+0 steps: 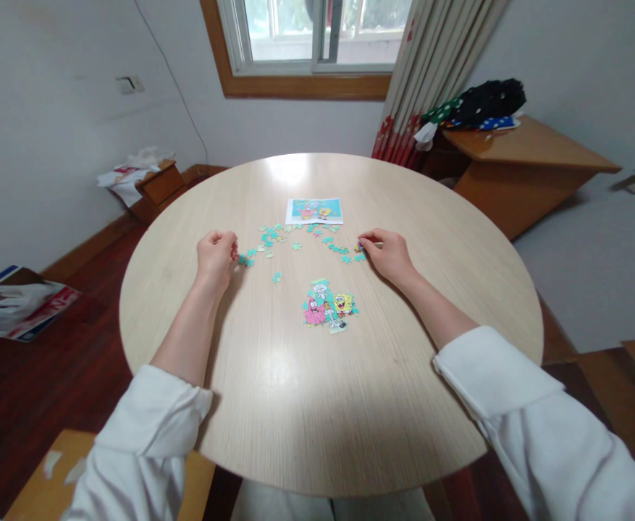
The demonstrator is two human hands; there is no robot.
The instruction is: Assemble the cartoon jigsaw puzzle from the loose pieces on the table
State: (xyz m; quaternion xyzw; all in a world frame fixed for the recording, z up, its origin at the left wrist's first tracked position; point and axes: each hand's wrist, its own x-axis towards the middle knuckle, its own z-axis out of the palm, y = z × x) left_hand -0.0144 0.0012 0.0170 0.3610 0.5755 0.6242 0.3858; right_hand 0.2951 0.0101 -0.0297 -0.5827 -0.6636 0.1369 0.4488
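A partly joined jigsaw puzzle [329, 307] lies flat near the table's middle, showing a pink, a yellow and a pale cartoon figure. Beyond it, loose puzzle pieces [268, 237], mostly turquoise, spread in an arc, and one lone piece [277, 277] rests nearer to me. My right hand [389, 253] pinches a small dark and yellow puzzle piece [358, 247] at the right end of the arc. At the left end, my left hand [216, 257] is closed with its fingers curled beside some pieces; what it holds, if anything, is hidden.
A printed reference picture [315, 211] lies past the pieces on the round wooden table [317, 405]. Behind it are a window [317, 36] and a curtain [420, 79]. A wooden desk [534, 145] with cloth items stands at right, a small cabinet [162, 189] at left.
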